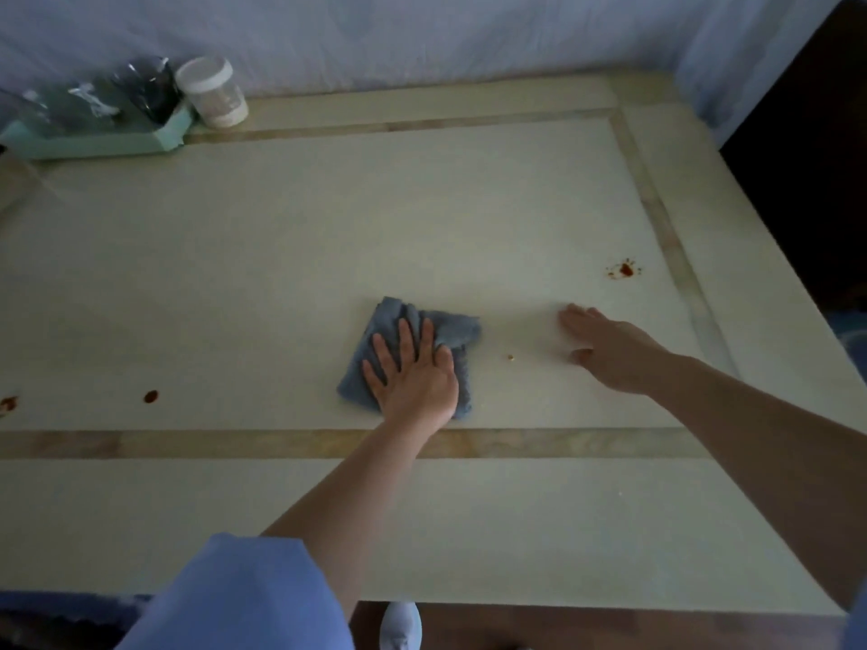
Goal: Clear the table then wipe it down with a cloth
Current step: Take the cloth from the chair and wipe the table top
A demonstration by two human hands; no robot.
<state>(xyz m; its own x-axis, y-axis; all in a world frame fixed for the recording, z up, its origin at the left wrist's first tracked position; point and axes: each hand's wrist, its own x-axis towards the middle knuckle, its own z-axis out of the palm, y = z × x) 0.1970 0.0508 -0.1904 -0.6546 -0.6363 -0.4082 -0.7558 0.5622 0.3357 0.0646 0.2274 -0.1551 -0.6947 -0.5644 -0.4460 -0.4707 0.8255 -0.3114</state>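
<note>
The left hand point(413, 372) lies flat on the folded cloth point(441, 328), fingers straight and spread, palm bearing down, so the cloth is pinned to the surface point(328, 236) under it. The right hand point(605, 349) is also open and holds nothing. It lies palm down just right of the cloth, though I cannot tell whether it rests on the surface or hovers. The step looks like wiping. To do it well, press evenly through the whole palm, lead with the cloth's folded edge, and sweep in overlapping strokes so dirt gathers rather than smears. A crumb point(510, 357) sits between the two hands, nearest of all. A red splatter point(626, 269) lies beyond the right hand toward the far right, and it probably needs a firmer scrub. A dark spot point(151, 396) lies well left of the cloth, with a smear point(8, 403) further left at the frame's edge. There is open room on every side of the cloth. The band point(234, 443) runs just nearer than the left wrist, and the near edge is beyond it, so pulling debris that way risks dropping it on the floor. Far left and ahead, a tray point(94, 143) and jar point(213, 91) stand against the back edge, so strokes should stop short of them.
</note>
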